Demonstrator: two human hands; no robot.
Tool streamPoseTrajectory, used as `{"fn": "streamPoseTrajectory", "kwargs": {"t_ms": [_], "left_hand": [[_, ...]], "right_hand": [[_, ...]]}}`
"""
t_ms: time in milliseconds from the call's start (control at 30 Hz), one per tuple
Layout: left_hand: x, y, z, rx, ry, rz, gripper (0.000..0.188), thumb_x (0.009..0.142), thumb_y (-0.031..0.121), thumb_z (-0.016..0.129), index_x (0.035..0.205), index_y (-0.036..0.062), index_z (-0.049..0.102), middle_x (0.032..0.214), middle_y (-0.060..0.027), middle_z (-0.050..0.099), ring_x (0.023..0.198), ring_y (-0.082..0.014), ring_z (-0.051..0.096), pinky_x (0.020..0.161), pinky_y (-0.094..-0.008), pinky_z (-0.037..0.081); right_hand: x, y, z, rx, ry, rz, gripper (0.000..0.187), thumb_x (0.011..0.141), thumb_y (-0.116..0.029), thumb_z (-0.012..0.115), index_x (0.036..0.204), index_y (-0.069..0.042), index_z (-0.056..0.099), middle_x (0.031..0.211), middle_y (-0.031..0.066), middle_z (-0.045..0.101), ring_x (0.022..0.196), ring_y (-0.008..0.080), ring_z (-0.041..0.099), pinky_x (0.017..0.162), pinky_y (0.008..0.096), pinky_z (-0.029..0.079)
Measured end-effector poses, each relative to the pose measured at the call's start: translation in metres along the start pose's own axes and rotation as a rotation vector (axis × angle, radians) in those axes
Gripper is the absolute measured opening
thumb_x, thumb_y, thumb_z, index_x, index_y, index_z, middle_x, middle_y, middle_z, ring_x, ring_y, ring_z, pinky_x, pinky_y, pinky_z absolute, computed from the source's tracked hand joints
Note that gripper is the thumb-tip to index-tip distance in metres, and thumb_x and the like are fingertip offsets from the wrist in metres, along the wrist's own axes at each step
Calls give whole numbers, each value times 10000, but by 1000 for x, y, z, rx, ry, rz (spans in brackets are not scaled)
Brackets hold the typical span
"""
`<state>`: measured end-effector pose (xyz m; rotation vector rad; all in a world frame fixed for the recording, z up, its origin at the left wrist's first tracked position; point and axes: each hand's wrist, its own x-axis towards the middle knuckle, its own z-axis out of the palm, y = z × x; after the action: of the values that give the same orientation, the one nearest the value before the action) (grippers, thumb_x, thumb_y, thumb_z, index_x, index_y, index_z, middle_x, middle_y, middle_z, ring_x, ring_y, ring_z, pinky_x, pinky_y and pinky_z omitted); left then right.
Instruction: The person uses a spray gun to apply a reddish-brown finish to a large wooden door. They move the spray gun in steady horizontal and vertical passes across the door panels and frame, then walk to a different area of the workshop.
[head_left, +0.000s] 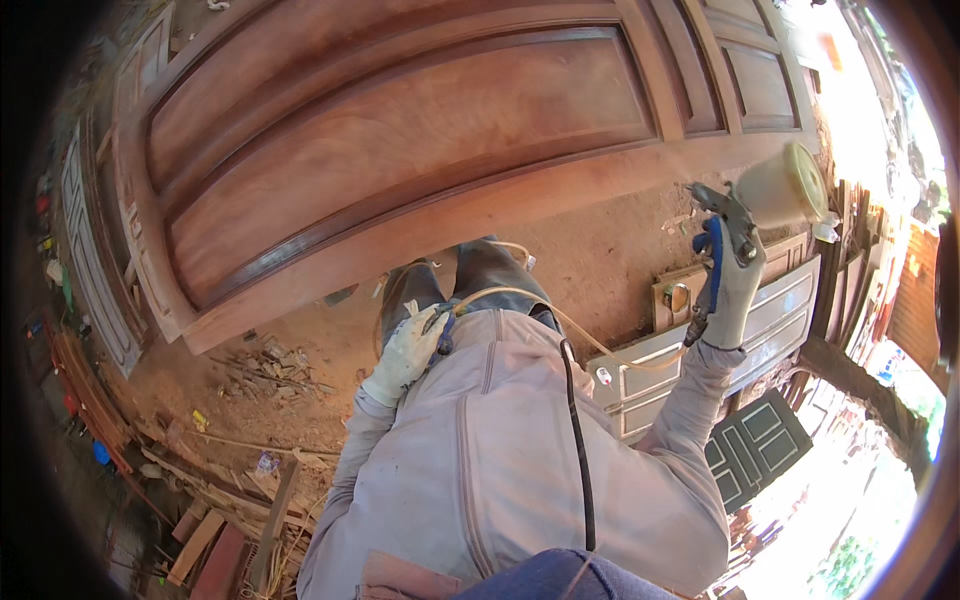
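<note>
A large reddish-brown panelled wooden door [430, 135] lies raised in front of me, its near edge running across the view. My right hand [738, 290], in a white and blue work glove, is closed round the handle of a spray gun [733, 213]. The gun's whitish cup [770, 192] sticks out to the right, and its nozzle points left over the door's near edge. A thin yellowish hose [590, 338] runs from the gun's handle across my front. In front of my waist, my gloved left hand [405, 352] is closed on that hose.
White panelled doors [770, 320] lean at the right, with a dark green door [758, 450] below. More carved panels [95, 240] stand at the left. Wood offcuts [225, 540] and scraps [275, 370] litter the dirt floor at the lower left. A wooden post [860, 385] crosses at the right.
</note>
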<state>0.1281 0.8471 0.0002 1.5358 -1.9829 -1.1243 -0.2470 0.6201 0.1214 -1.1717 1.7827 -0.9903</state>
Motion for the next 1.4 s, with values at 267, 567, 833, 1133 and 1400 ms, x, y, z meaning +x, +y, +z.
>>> {"fn": "streamPoseTrajectory", "kwargs": {"t_ms": [267, 567, 833, 1133, 1400], "left_hand": [[7, 0, -3, 23, -80, 36, 373, 912, 89, 543, 1274, 3, 568, 1245, -206, 572, 1125, -365, 576, 939, -403, 485], [16, -5, 5, 7, -171, 59, 367, 925, 96, 525, 1279, 10, 566, 1264, -200, 559, 1138, -361, 568, 959, -414, 475], [10, 7, 3, 73, -122, 69, 363, 929, 109, 523, 1277, 25, 583, 1268, -201, 564, 1125, -360, 582, 976, -409, 473], [-30, -8, 1, 146, 31, 144, 294, 919, 95, 566, 1198, 14, 617, 1199, -186, 604, 1021, -348, 617, 879, -419, 508], [-127, -52, -9, -213, -32, -218, 281, 939, 115, 573, 1195, 11, 623, 1211, -205, 607, 1045, -357, 613, 917, -412, 495]], "right_hand": [[-52, 9, -11, -89, 40, 52, 212, 909, -72, 680, 1105, 11, 671, 837, 57, 684, 662, 96, 628, 567, 219, 476], [-90, -9, 0, -1, -227, 203, 298, 909, -33, 626, 1203, 9, 625, 884, 66, 693, 660, 109, 622, 539, 206, 451], [-49, 14, -46, -3, 146, 75, 161, 932, -88, 652, 1057, 14, 654, 831, 79, 693, 672, 117, 648, 539, 218, 476], [-75, 16, -7, 13, 90, -11, 202, 929, -78, 646, 1112, 5, 659, 818, 38, 670, 666, 98, 612, 566, 219, 450], [-157, -10, 88, -64, -133, 24, 186, 910, -112, 674, 1071, -19, 677, 818, 23, 683, 647, 64, 607, 514, 182, 399]]}}
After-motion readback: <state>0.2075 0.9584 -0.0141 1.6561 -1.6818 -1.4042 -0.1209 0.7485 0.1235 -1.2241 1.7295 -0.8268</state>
